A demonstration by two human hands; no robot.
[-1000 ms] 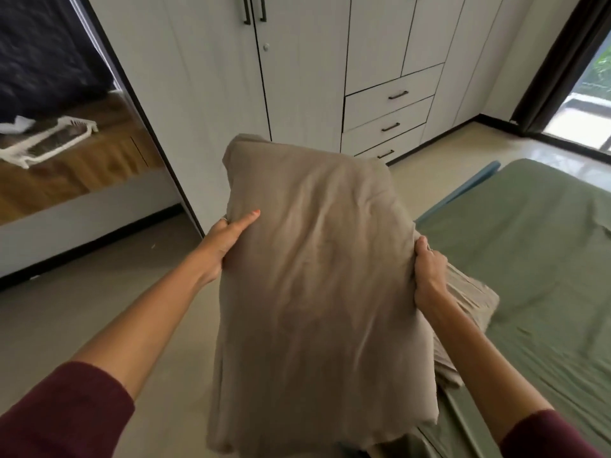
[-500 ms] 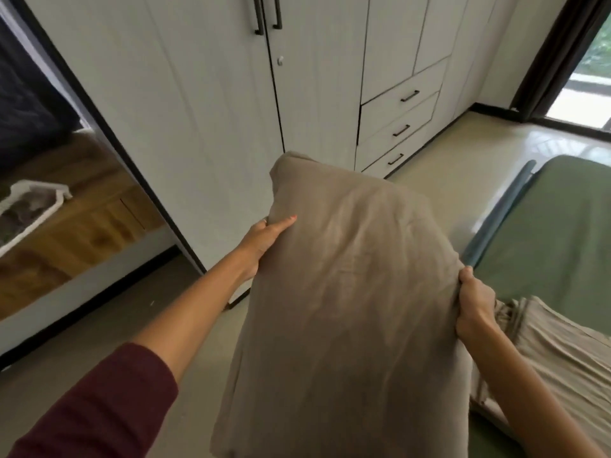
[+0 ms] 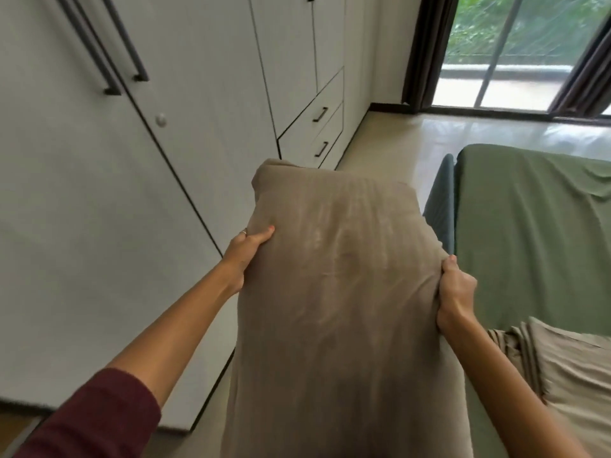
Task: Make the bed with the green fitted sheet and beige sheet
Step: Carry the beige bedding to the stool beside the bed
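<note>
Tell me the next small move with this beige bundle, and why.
Probably swing the folded beige sheet right, over the green fitted sheet. Left hand and right hand hold its sides above the floor, while the green sheet already covers the mattress.

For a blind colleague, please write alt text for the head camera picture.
Two hands, left hand and right hand, hold up a beige pillow by its sides. A bed with a green fitted sheet is at right, a crumpled beige sheet on it; white wardrobes stand at left.
</note>
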